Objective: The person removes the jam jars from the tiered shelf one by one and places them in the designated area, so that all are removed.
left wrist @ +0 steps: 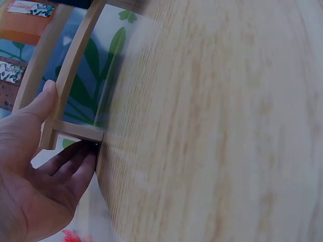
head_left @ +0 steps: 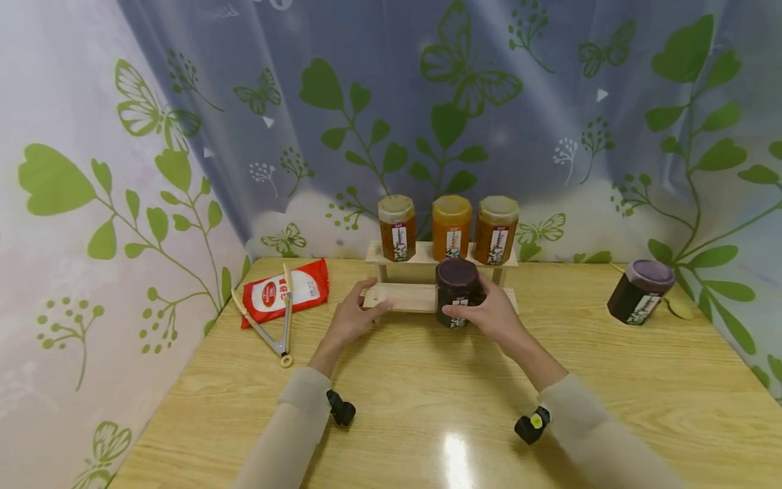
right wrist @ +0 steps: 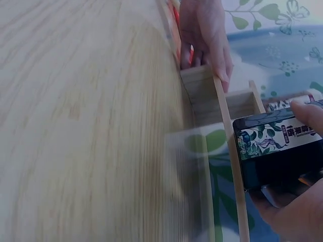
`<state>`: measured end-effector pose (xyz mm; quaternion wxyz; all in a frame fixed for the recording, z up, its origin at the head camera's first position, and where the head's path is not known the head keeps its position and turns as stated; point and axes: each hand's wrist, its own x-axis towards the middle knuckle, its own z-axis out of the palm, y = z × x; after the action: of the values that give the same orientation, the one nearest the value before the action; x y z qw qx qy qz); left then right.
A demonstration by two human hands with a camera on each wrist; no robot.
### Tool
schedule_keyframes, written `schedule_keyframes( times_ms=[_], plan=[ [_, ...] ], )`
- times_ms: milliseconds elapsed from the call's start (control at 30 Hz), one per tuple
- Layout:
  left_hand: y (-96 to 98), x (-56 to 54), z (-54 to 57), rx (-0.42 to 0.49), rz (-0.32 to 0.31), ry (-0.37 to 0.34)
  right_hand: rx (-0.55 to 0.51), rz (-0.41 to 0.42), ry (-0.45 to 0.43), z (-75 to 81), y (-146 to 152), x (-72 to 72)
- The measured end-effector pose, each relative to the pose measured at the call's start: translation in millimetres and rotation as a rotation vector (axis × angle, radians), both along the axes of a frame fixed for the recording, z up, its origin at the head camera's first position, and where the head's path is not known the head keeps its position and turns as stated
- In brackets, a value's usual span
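A dark jar [head_left: 457, 288] with a purple-black lid stands upright at the lower step of a small two-step wooden rack [head_left: 403, 297]. My right hand [head_left: 497, 316] grips it from the right, thumb across its front. In the right wrist view the base of this jar [right wrist: 282, 141] is right at the step's front edge. The rack's left end is held by my left hand [head_left: 351, 318]. Its thumb lies along the step's front edge and its fingers [left wrist: 75, 169] reach behind the side leg. On the upper step are three amber and orange jars [head_left: 452, 227].
Another dark jar [head_left: 641, 292] stands at the far right, with a gold-coloured spoon [head_left: 678, 309] partly behind it. To the left, metal tongs [head_left: 282, 343] lie partly across a red and white packet [head_left: 305, 285]. A patterned curtain [head_left: 391, 122] hangs behind the table.
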<state>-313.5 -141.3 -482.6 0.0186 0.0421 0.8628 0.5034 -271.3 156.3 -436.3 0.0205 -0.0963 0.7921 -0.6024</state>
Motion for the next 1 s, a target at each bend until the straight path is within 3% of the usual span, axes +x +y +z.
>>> schedule_keyframes(
  times_ms=[267, 600, 1000],
  plan=[
    [-1.7, -1.8, 0.3, -0.006, 0.000, -0.006, -0.029, -0.048, -0.035, 5.3, 30.3, 3.6],
    [0.0, 0.3, -2.9, 0.008, 0.003, -0.018, 0.020, -0.109, -0.065, 10.8, 76.2, 6.8],
    [-0.2, -1.3, -2.9, 0.013, 0.011, -0.018, 0.041, -0.242, -0.075, 4.0, 128.2, -1.3]
  ],
)
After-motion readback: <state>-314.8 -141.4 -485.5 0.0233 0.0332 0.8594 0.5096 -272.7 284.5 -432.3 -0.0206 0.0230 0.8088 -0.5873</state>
